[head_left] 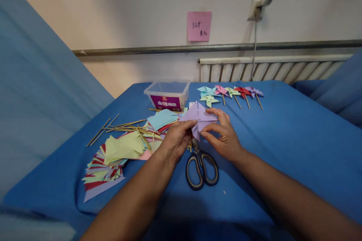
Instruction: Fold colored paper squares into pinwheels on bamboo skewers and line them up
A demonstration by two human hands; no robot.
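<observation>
Purple paper blank (195,114) raised over scissors (198,153), your left hand (178,137) clamped on it, thumb near its middle; your right hand (226,135) pinches its right side. Scissors handles toward you. Crowding your left: cut paper stacks (124,147), wooden sticks (98,133). Plastic tub (166,102), pinwheels (243,91) near far edge. Blue surface (288,139) stretches right past your right forearm.

Bare forearms (135,196), tapering toward narrower wrists (239,154); left grip (177,138) and right grip (225,135) bare too, fingers (217,113) slender.
</observation>
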